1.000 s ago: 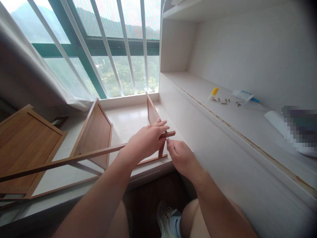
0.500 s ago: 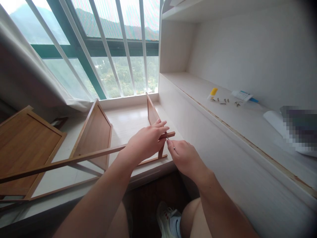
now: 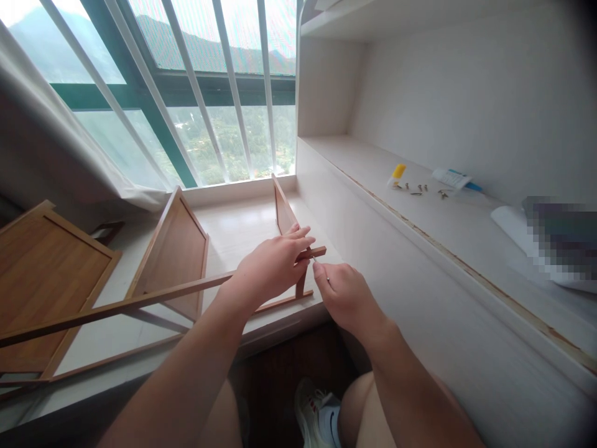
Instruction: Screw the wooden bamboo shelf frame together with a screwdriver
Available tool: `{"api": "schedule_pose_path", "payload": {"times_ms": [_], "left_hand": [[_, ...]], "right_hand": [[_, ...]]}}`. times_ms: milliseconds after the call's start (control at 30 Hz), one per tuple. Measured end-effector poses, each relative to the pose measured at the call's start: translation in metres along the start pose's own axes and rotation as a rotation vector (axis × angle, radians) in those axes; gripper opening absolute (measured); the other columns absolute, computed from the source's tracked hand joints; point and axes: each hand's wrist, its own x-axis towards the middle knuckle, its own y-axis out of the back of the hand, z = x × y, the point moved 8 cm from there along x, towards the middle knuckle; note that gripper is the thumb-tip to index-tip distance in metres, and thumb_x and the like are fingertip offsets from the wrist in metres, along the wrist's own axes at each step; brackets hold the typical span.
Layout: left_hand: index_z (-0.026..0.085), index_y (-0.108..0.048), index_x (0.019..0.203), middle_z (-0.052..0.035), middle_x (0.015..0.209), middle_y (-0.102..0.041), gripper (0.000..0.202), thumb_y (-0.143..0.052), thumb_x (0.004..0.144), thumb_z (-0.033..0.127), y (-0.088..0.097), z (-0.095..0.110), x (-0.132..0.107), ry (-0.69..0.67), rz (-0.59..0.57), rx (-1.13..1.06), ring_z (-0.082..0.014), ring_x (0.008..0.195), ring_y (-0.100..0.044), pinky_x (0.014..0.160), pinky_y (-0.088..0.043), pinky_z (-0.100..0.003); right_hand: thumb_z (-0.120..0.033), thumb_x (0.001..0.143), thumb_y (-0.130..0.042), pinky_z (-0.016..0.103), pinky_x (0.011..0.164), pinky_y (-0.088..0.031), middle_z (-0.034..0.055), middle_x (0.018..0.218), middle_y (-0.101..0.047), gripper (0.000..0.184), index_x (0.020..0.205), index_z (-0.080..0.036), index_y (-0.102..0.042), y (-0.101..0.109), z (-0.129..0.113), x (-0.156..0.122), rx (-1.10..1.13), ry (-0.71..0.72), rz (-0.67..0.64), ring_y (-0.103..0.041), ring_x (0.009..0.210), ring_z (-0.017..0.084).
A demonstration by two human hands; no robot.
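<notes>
A long wooden rail (image 3: 181,289) runs from the left edge up to the end of a wooden shelf frame lying on the white sill. Around the rail near its right end is my left hand (image 3: 273,264), thumb below and fingers stretched over the top. My right hand (image 3: 345,292) is closed on a thin metal hex key (image 3: 316,260), most of it hidden in the fist. Its tip meets the rail near the end, beside my left fingertips. Wooden panels (image 3: 172,249) stand upright between the rails, with a smaller end panel (image 3: 283,208) beyond my left hand.
On the white ledge (image 3: 373,171) at right lie several small screws (image 3: 422,187), a yellow-capped tube (image 3: 397,174) and a blue-and-white packet (image 3: 454,179). A white object (image 3: 513,233) is farther right, partly blurred out. The barred window (image 3: 224,124) is ahead, a curtain (image 3: 84,137) left.
The view has shifted slightly, so everything sits a little farther left. Both hands keep nearly the same hold at the rail's end; any turn of the hex key is too small to tell.
</notes>
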Motion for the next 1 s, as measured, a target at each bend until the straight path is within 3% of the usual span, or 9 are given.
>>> {"api": "schedule_pose_path", "payload": {"times_ms": [700,867,1000], "left_hand": [[0.028,-0.056,0.123,-0.0002,0.149,-0.042,0.033,-0.046,0.092,0.029,-0.001,-0.001,0.000,-0.006,0.003,-0.032,-0.0247,0.139,-0.035,0.103,-0.046,-0.040],[0.028,-0.056,0.122,0.0001,0.149,-0.041,0.032,-0.046,0.092,0.029,-0.001,0.000,0.000,-0.014,-0.001,-0.034,-0.0252,0.139,-0.034,0.102,-0.047,-0.040],[0.027,-0.056,0.123,-0.0008,0.148,-0.042,0.033,-0.045,0.093,0.029,-0.001,-0.001,0.000,-0.013,-0.005,-0.032,-0.0247,0.139,-0.034,0.100,-0.048,-0.039]], "right_hand": [[-0.034,0.100,-0.028,0.030,0.058,-0.024,0.0078,0.069,-0.067,0.048,0.066,-0.019,-0.059,-0.007,-0.003,0.004,-0.060,-0.020,0.014,-0.057,0.062,0.018],[-0.035,0.099,-0.029,0.028,0.059,-0.029,0.0060,0.066,-0.064,0.047,0.066,-0.018,-0.058,-0.012,0.000,0.004,0.173,-0.048,0.039,-0.055,0.062,0.017],[-0.040,0.098,-0.030,0.026,0.053,-0.028,0.0001,0.051,-0.049,0.048,0.058,-0.019,-0.044,-0.025,0.005,0.004,0.505,-0.089,0.072,-0.045,0.051,0.013]]}}
